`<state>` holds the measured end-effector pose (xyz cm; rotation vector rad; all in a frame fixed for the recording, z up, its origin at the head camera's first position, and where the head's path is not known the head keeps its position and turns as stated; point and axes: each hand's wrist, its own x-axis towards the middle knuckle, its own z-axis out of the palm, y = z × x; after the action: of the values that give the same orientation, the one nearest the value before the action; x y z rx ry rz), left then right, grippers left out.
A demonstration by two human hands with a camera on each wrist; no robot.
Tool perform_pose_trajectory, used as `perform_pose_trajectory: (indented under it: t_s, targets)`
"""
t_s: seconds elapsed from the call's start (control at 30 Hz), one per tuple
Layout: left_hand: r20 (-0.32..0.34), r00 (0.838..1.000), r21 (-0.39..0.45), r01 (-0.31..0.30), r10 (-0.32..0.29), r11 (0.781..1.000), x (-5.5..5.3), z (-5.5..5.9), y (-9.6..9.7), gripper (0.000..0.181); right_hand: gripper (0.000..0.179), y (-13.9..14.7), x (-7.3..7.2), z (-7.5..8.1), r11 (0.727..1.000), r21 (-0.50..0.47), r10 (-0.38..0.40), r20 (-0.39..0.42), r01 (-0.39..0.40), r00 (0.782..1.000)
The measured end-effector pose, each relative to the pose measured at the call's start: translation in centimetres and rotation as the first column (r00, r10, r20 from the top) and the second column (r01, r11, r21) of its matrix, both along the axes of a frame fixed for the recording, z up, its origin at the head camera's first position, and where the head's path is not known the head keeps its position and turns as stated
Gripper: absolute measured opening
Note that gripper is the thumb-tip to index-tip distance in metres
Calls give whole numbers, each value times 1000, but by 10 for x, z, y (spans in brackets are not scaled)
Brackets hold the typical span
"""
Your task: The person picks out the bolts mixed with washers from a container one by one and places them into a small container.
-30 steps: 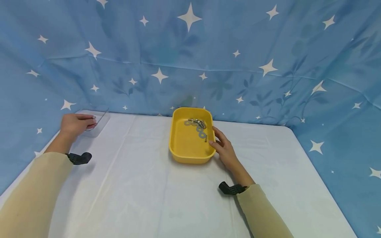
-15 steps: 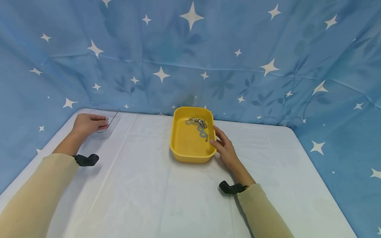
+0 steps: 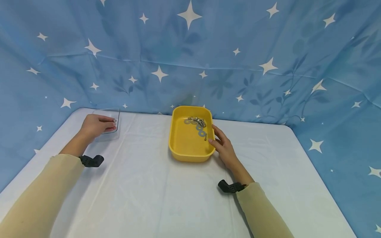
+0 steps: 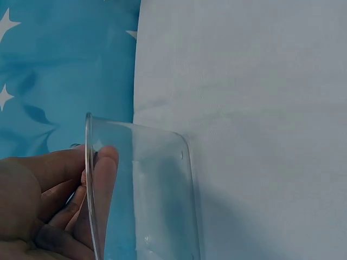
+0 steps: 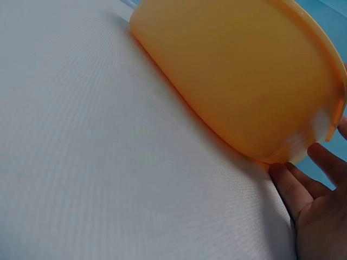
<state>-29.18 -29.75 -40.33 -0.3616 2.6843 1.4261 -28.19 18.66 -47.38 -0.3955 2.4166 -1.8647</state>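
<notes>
Far left on the table in the head view, my left hand (image 3: pixel 98 125) pinches the rim of a clear plastic container (image 4: pixel 162 200). The left wrist view shows the thumb and fingers on either side of that rim, with the container tipped on its side. At the centre back stands a yellow tray (image 3: pixel 186 140). My right hand (image 3: pixel 224 145) holds its right side, thumb over the rim and fingers along the outer wall. Inside the tray lie several metal bolts (image 3: pixel 200 122) and flat washers (image 3: pixel 202 133), mostly near the back right corner.
A white cloth covers the table (image 3: pixel 143 185). Behind it and at both sides hangs a blue curtain (image 3: pixel 223 49) with white stars, close behind the tray. A black wrist camera (image 3: pixel 92 161) sits on the left wrist, another on the right.
My left hand has moved to the right with the clear container, which has turned so its rim faces more toward the camera. The right hand and the yellow tray have stayed put.
</notes>
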Motion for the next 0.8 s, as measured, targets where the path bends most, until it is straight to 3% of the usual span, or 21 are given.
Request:
perform_pose_trajectory:
  t_s: [0.37, 0.8]
  targets:
    - [-14, 998, 17, -58, 58, 998, -17, -4, -3, 43, 63, -1, 1, 1, 1000, 2, -3, 10, 3, 1000]
    - [-24, 998, 27, 56, -55, 998, -17, -6, 7, 45, 62, -1, 0, 1, 1000, 4, -8, 2, 8, 1000]
